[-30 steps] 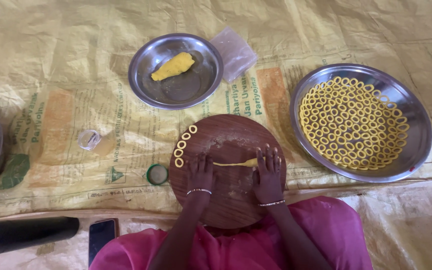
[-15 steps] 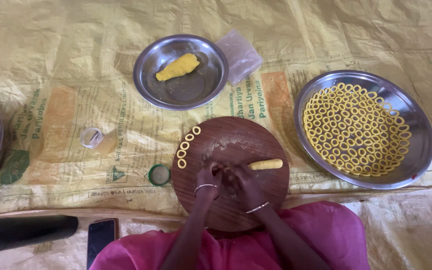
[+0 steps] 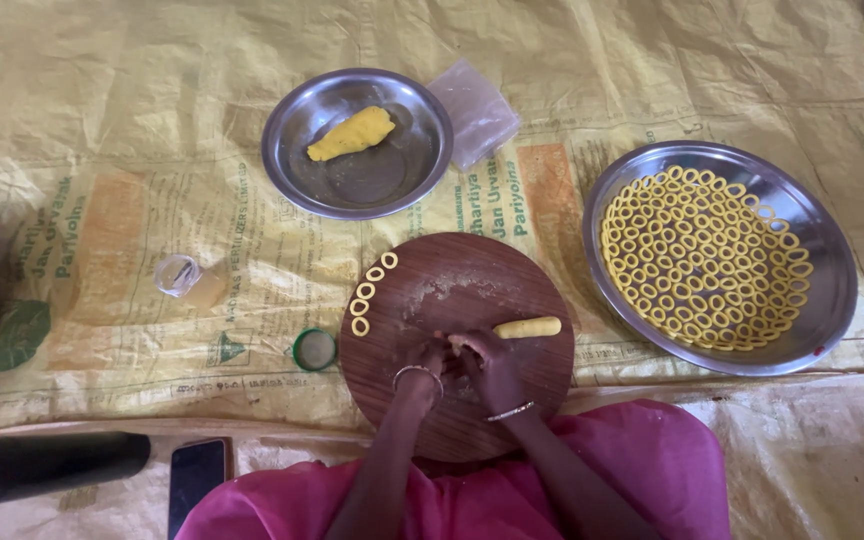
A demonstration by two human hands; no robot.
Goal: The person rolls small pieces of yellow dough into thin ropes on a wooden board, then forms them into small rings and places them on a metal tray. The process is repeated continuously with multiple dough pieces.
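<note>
1. Hands meet low on the round wooden board (image 3: 472, 290): my left hand (image 3: 430, 362) and right hand (image 3: 487, 368) touch, fingers curled tight together over something too small for me to make out.
2. A short yellow dough roll (image 3: 527, 327) lies free on the board, just beside my right hand.
3. Five dough rings (image 3: 367, 292) line the board's left edge.
4. The large steel plate (image 3: 827, 300), well apart at right, holds many rings.
</note>
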